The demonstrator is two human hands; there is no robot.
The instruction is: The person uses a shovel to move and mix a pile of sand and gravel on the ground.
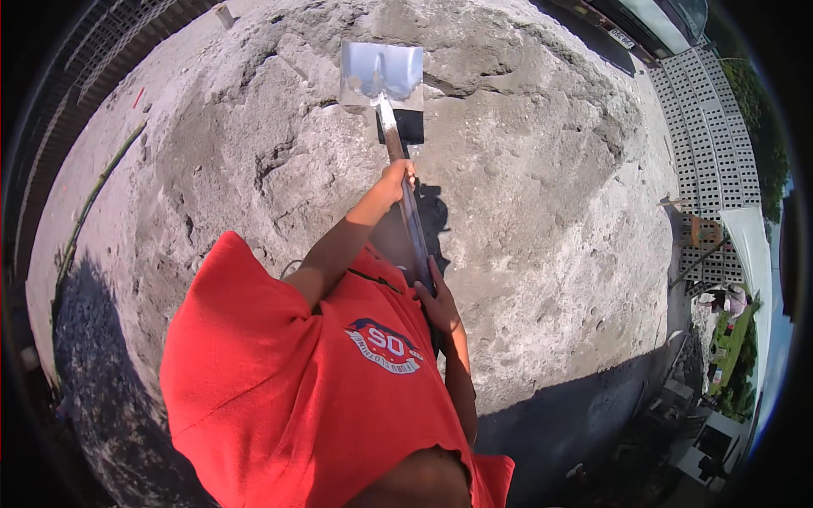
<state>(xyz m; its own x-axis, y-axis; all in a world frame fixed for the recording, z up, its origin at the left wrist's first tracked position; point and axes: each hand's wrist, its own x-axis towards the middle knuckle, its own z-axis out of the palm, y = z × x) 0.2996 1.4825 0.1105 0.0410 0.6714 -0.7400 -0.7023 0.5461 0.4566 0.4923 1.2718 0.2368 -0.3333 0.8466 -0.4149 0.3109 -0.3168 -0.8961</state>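
Observation:
A shovel (411,212) with a square shiny metal blade points away from me over a mound of grey sand (525,169). Its blade casts a dark shadow just below it, so it appears held above the sand. Some grey residue clings near the blade's neck, which joins a dark shaft. My left hand (396,178) is wrapped round that shaft a short way behind the blade. Farther back, close to my body, my right hand (438,303) grips the rear of the shaft, one finger stretched along it. The shaft's end is hidden by that hand and my red shirt.
Stacked hollow blocks (707,127) line the right side, and more blocks (110,51) stand at the far left. A parked vehicle (644,25) is at the far right. A long green pole (97,190) lies at left. Shadow covers the near right ground.

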